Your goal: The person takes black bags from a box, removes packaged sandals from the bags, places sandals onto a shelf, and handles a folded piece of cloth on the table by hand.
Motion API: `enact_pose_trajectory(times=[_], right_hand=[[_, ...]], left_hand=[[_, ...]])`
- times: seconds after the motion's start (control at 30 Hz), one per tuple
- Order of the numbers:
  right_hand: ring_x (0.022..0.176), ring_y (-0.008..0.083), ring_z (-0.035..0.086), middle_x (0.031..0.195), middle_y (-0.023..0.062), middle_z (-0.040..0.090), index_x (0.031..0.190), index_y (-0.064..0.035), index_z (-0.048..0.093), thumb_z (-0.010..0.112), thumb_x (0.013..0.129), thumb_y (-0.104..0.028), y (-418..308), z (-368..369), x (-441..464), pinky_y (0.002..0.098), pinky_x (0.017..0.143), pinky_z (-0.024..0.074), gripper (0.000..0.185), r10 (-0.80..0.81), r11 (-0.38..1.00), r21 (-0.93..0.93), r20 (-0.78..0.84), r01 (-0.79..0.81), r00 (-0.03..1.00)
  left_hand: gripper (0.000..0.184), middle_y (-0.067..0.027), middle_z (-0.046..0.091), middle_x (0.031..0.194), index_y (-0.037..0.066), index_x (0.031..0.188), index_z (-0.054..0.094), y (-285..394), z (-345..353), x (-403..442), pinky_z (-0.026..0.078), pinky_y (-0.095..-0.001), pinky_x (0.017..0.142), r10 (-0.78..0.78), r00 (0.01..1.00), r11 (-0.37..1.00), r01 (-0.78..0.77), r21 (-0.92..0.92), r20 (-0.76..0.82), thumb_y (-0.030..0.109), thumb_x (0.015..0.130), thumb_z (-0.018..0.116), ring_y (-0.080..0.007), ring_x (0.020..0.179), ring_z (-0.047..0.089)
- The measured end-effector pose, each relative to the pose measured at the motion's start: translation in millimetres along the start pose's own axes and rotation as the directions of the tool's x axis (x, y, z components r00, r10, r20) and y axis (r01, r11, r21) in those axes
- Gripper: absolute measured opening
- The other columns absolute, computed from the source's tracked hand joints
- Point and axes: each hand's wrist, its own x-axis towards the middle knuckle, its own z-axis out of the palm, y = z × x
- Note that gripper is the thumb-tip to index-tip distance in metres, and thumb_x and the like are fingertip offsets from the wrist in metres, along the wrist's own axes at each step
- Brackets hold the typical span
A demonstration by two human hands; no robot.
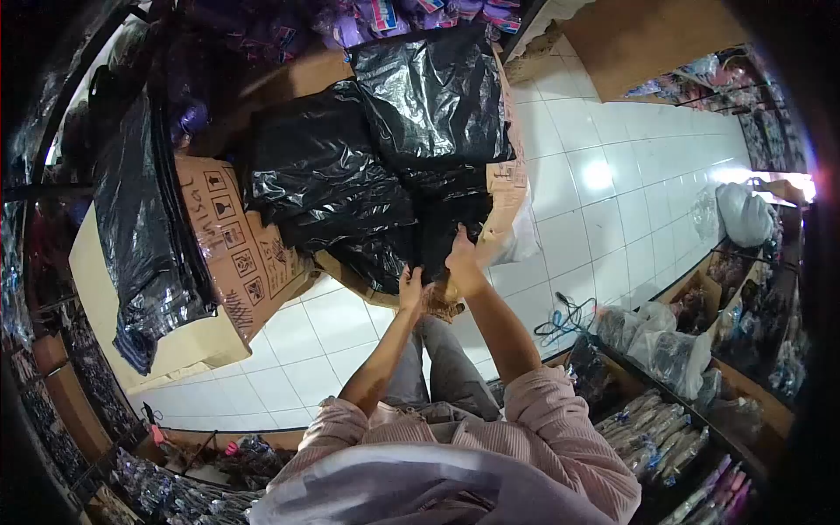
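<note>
Shiny black plastic packages (pixel 328 175) lie in and over a cardboard box in front of me. Another black package (pixel 433 96) rests on top at the back right. My left hand (pixel 410 287) is at the near edge of the black packages, its fingers closed on black plastic. To its right, my right hand (pixel 461 252) touches dark material inside the box, beside the cardboard flap (pixel 503 197); its fingertips are partly hidden, and I cannot tell whether they grip.
At the left stands a printed cardboard box (pixel 232 236) with black packages (pixel 144 219) on it. White floor tiles (pixel 612 188) extend to the right. Shelves with wrapped goods (pixel 656 429) line the lower right. A cable (pixel 564 319) lies on the floor.
</note>
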Motion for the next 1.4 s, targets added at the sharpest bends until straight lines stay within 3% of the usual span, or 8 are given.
enact_pose_trajectory(times=[0.23, 0.47, 0.7, 0.9, 1.13, 1.2, 1.23, 1.4], right_hand=[[0.098, 0.0307, 0.057, 0.107, 0.0169, 0.060, 0.112, 0.0031, 0.054, 0.066, 0.074, -0.030, -69, -4, -29, 0.0357, 0.087, 0.0416, 0.052, 0.340, 0.916, 0.252, -0.073, -0.312, 0.938], [0.122, 0.0335, 0.035, 0.130, 0.0201, 0.040, 0.132, 0.0025, 0.032, 0.073, 0.070, -0.023, -91, -64, -78, 0.0379, 0.103, 0.0266, 0.079, -0.107, 0.974, -0.211, -0.094, 0.085, 0.990], [0.099, 0.0245, 0.056, 0.108, 0.0165, 0.060, 0.114, 0.0040, 0.052, 0.068, 0.078, -0.020, -82, -100, -103, 0.0336, 0.088, 0.0402, 0.046, -0.129, 0.925, 0.374, 0.134, 0.071, 0.983], [0.081, 0.0186, 0.059, 0.089, 0.0124, 0.064, 0.101, 0.0051, 0.057, 0.069, 0.078, -0.019, -127, -146, -130, 0.0305, 0.074, 0.0450, 0.035, -0.327, 0.911, 0.337, 0.233, 0.239, 0.916], [0.093, 0.0320, 0.060, 0.102, 0.0152, 0.061, 0.102, -0.0014, 0.059, 0.076, 0.058, -0.015, -157, -188, -152, 0.0362, 0.076, 0.0478, 0.049, -0.751, 0.649, 0.299, 0.402, 0.699, 0.524], [0.106, 0.0296, 0.055, 0.113, 0.0104, 0.058, 0.102, -0.0064, 0.062, 0.075, 0.056, -0.017, -171, -195, -155, 0.0379, 0.084, 0.0453, 0.049, -0.882, 0.430, 0.373, 0.369, 0.822, 0.294], [0.106, 0.0296, 0.055, 0.113, 0.0104, 0.058, 0.102, -0.0064, 0.062, 0.075, 0.056, -0.017, -181, -202, -157, 0.0379, 0.084, 0.0453, 0.049, -0.884, 0.426, 0.379, 0.368, 0.822, 0.288], [0.121, 0.0276, 0.043, 0.126, 0.0064, 0.051, 0.109, -0.0134, 0.062, 0.072, 0.063, -0.034, -234, -239, -162, 0.0428, 0.100, 0.0321, 0.051, -0.840, 0.203, 0.402, 0.541, 0.893, -0.053]], left_hand=[[0.020, -0.0017, 0.059, 0.099, 0.010, 0.107, 0.055, 8, -9, -45, 0.051, -0.0288, 0.071, 0.101, 0.994, 0.995, -0.100, -0.006, 0.035, 0.015, 0.090, 0.048, -0.0129, 0.089, 0.058], [0.020, -0.0013, 0.059, 0.094, 0.007, 0.105, 0.055, 2, -48, -102, 0.047, -0.0209, 0.067, 0.175, 0.979, 0.962, -0.193, 0.196, 0.101, 0.015, 0.087, 0.055, -0.0087, 0.080, 0.057], [0.056, -0.0133, 0.050, 0.116, 0.006, 0.130, 0.031, 12, -52, -137, 0.038, -0.0272, 0.088, 0.030, 0.999, 0.919, -0.044, 0.392, 0.041, 0.012, 0.082, 0.060, -0.0201, 0.112, 0.046], [0.066, -0.0126, 0.035, 0.137, 0.007, 0.140, 0.021, 71, -15, -140, 0.025, -0.0374, 0.104, 0.314, 0.912, 0.922, -0.359, 0.142, 0.263, 0.034, 0.087, 0.052, -0.0257, 0.130, 0.027], [0.060, -0.0077, 0.049, 0.125, 0.008, 0.127, 0.042, 124, -2, -208, 0.035, -0.0387, 0.098, 0.126, 0.902, 0.868, 0.101, -0.487, 0.412, 0.053, 0.087, 0.042, -0.0240, 0.114, 0.047], [0.044, -0.0087, 0.051, 0.120, 0.008, 0.124, 0.045, 84, -33, -165, 0.038, -0.0309, 0.097, 0.554, 0.694, 0.667, -0.701, 0.252, 0.460, 0.037, 0.090, 0.045, -0.0216, 0.107, 0.051], [0.033, -0.0108, 0.051, 0.118, 0.005, 0.122, 0.046, 40, -48, -117, 0.036, -0.0356, 0.098, 0.460, 0.753, 0.868, -0.270, -0.417, 0.470, 0.019, 0.092, 0.045, -0.0213, 0.110, 0.047], [0.038, -0.0118, 0.050, 0.121, 0.008, 0.126, 0.043, 39, -102, -92, 0.036, -0.0342, 0.099, 0.394, 0.770, 0.730, 0.069, -0.680, 0.502, 0.027, 0.094, 0.038, -0.0210, 0.111, 0.047]])
